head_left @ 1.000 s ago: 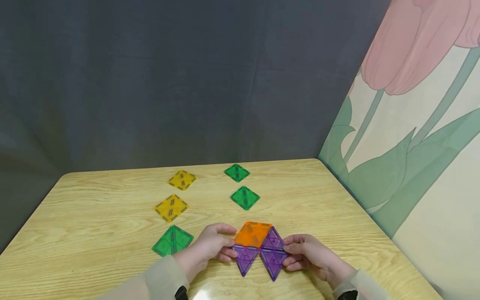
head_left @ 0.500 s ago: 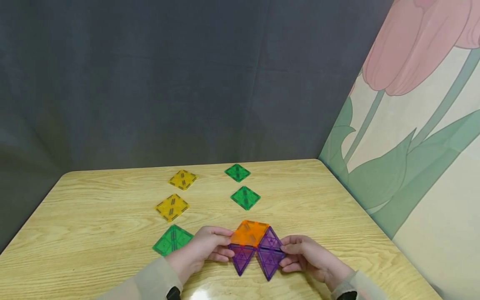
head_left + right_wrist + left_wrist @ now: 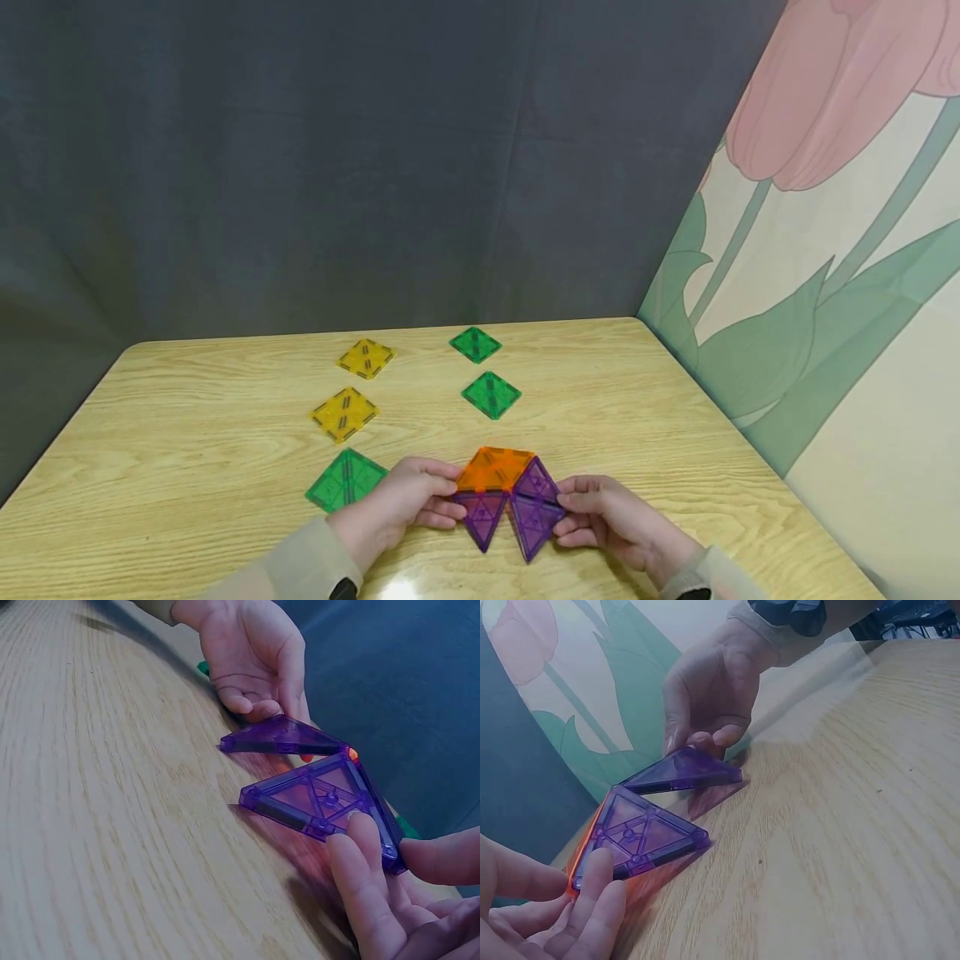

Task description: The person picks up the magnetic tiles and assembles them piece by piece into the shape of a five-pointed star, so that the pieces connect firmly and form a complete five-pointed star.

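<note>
An orange magnetic tile (image 3: pixel 495 470) is joined along its edges to purple triangular magnetic tiles. One purple triangle (image 3: pixel 482 518) hangs from its near edge on the left. On the right, an upper purple triangle (image 3: pixel 535 481) meets a lower purple triangle (image 3: pixel 534 525). My left hand (image 3: pixel 408 500) pinches the left corner where orange and purple meet, thumb on top and fingers below. With thumb and fingertips, my right hand (image 3: pixel 615 521) grips the right corner between the two purple triangles. Both wrist views show the purple triangles tilted, with their reflections on the wooden table (image 3: pixel 817 825).
Left of the joined tiles, a green tile pair (image 3: pixel 345 481) lies partly behind my left hand. Farther back are two yellow tiles, the nearer (image 3: pixel 344 414) and farther (image 3: pixel 366 358), and two green diamonds, nearer (image 3: pixel 491 394) and farther (image 3: pixel 475 344). A dark curtain (image 3: pixel 337 167) stands behind.
Both hands have shifted slightly left with the joined tiles. The orange tile looks flatter, and the purple triangles are angled more steeply against it. The tiles farther back have stayed put.
</note>
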Available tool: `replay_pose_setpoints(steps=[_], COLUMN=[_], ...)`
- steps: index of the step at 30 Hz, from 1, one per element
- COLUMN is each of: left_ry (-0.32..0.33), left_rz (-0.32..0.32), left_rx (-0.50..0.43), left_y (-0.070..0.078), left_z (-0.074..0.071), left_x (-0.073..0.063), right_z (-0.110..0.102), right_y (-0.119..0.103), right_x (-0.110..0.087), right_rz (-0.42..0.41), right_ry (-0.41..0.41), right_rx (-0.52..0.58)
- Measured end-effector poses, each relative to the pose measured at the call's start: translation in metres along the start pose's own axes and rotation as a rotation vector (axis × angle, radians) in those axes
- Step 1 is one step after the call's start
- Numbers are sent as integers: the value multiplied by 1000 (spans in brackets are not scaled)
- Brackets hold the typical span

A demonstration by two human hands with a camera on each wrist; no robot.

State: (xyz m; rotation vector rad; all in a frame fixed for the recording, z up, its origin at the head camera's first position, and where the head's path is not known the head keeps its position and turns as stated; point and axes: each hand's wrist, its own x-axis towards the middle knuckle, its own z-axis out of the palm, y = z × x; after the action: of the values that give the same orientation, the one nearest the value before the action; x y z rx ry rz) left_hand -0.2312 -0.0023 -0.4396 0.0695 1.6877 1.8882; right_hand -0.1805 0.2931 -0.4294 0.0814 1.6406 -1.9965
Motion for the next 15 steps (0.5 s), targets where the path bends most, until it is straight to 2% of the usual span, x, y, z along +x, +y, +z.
replay_pose_setpoints(steps=[7,15], left_ry=[0,-9], left_rz=[21,30], left_rx=[9,13], left_y=[-3,-4], left_z=[2,3], left_x=[0,-1], right_z=[2,3], right_y=[1,3], right_x=[-1,1], right_rz=[8,-1], right_ry=[30,15], right_rx=[16,31])
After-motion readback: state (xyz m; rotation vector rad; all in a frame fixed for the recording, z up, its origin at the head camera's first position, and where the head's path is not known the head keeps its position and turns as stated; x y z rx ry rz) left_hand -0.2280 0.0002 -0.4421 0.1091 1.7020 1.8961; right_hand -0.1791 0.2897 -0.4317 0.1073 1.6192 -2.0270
